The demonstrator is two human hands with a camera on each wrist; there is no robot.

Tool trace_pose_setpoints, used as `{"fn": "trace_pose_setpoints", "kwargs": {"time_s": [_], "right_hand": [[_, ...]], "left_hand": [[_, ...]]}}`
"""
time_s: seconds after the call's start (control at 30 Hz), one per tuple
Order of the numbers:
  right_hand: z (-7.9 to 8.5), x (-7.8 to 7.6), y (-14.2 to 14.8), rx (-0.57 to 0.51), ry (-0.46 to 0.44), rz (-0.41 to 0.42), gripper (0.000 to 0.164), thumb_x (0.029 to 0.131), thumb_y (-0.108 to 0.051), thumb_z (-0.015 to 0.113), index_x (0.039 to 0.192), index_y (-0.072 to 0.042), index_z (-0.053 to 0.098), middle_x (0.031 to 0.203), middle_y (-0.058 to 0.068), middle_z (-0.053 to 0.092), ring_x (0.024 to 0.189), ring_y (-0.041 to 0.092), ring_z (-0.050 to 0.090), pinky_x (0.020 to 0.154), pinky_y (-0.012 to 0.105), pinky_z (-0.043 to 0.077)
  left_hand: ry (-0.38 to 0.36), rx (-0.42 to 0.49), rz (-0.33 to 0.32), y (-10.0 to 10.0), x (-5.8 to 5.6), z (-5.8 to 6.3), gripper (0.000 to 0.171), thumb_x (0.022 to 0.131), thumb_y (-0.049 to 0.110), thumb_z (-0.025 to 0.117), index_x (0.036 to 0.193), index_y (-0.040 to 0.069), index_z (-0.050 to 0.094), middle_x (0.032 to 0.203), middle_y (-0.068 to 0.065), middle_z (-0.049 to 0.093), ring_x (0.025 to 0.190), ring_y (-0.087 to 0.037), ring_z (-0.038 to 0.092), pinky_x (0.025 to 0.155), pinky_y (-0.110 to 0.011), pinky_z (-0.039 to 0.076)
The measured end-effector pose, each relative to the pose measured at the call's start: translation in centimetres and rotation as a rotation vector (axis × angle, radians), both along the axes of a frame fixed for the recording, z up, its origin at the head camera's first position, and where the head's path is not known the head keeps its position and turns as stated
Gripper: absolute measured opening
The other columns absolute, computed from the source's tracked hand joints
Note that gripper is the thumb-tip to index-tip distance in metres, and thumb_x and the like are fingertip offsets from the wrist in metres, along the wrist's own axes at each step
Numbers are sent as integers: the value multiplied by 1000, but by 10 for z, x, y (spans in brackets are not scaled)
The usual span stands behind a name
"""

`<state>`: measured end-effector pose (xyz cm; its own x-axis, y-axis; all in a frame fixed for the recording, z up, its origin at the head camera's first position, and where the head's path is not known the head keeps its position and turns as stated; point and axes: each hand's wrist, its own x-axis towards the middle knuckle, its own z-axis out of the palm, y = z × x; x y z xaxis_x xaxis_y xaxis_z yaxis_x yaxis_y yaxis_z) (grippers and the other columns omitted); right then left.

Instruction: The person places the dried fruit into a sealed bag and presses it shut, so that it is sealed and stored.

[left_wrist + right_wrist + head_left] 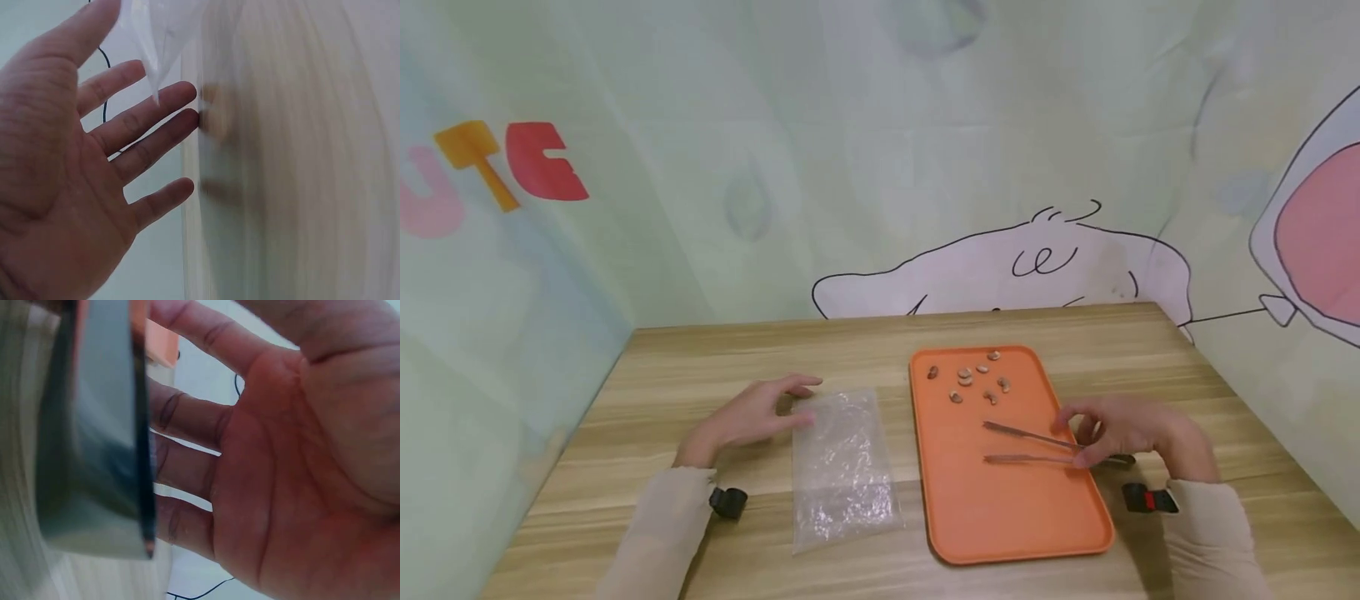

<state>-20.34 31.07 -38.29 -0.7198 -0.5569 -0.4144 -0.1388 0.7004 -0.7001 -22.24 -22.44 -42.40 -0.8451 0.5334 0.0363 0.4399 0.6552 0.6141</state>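
A pair of metal tongs lies over the orange tray, its two arms spread and tips pointing left. My right hand grips it at the tray's right edge, thumb on the near arm and index finger by the far one. In the right wrist view the bent end of the tongs shows in front of the palm. My left hand rests beside a clear plastic bag, fingers loosely extended and thumb over its upper left edge. A bag corner shows between thumb and fingers in the left wrist view.
Several small brown curved nuts lie scattered at the far end of the tray. The wood-grain table runs back to a printed cloth wall, with more cloth at both sides.
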Motion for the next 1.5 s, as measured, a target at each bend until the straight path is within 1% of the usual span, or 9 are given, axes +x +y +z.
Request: {"fn": "trace_pose_setpoints", "kwargs": {"time_s": [0.13, 0.23, 0.37, 0.53, 0.77, 0.93, 1.2, 1.4, 1.5], "right_hand": [[-7, -3, -2, -56, -6, 66, 36, 81, -14, 83, 109, -5, 61, 87, 6, 63, 80, 19, 57, 67, 26, 46], [-9, -4, -1, -32, 66, 103, 30, 82, -16, 82, 101, -7, 62, 90, 5, 61, 81, 17, 55, 68, 26, 45], [-3, -5, 4, -17, 153, 117, 25, 88, -18, 77, 105, -9, 61, 95, 5, 62, 87, 16, 56, 71, 28, 47], [10, -8, -1, -16, 306, 85, 21, 95, -20, 71, 110, -9, 61, 90, -1, 62, 82, 11, 57, 69, 28, 48], [19, -17, -23, -21, 544, -16, 14, 95, -15, 70, 107, -16, 62, 80, -5, 61, 71, 8, 55, 65, 27, 47], [17, -25, -36, 9, 602, -47, 14, 93, -14, 72, 106, -13, 65, 80, -7, 61, 73, 9, 56, 66, 29, 47], [4, -40, -56, 76, 631, -84, 15, 92, -13, 73, 106, -9, 67, 78, -5, 61, 70, 11, 55, 66, 32, 46], [1, -52, -70, 111, 673, -93, 17, 94, -15, 71, 108, -5, 70, 78, -3, 63, 68, 12, 55, 63, 34, 46], [2, -58, -74, 132, 694, -82, 17, 94, -14, 72, 107, -5, 71, 81, -1, 66, 70, 12, 57, 63, 35, 47]], "left_hand": [[-35, 14, -19, 6, -3, -2, 56, 93, 38, 71, 140, 12, 56, 132, -11, 63, 123, -30, 58, 102, -53, 45], [-37, 26, -29, 10, -5, -2, 48, 93, 34, 73, 133, 10, 61, 129, -9, 65, 121, -29, 59, 102, -50, 46], [-17, 33, -44, 13, -7, 0, 28, 93, 29, 74, 114, 11, 67, 113, -3, 68, 112, -25, 62, 99, -47, 49], [10, 59, -58, 14, -10, 10, 11, 94, 21, 73, 98, 17, 64, 101, 3, 64, 101, -20, 64, 90, -42, 53], [1, 104, -86, 18, -7, 33, 12, 95, 18, 71, 102, 17, 62, 108, 0, 63, 100, -21, 67, 88, -41, 53], [-6, 149, -87, 19, -3, 43, 13, 95, 21, 71, 104, 18, 63, 112, 1, 63, 104, -22, 64, 92, -43, 52], [166, 244, -91, 21, 4, 63, 15, 90, 17, 77, 90, 19, 61, 119, -1, 65, 98, -17, 61, 84, -37, 51], [281, 268, -98, 23, 6, 81, 18, 88, 12, 79, 87, 20, 63, 121, -2, 62, 112, -19, 60, 87, -38, 51], [315, 272, -101, 23, 5, 89, 18, 89, 11, 78, 88, 21, 62, 125, -2, 60, 116, -20, 58, 90, -38, 50]]}}
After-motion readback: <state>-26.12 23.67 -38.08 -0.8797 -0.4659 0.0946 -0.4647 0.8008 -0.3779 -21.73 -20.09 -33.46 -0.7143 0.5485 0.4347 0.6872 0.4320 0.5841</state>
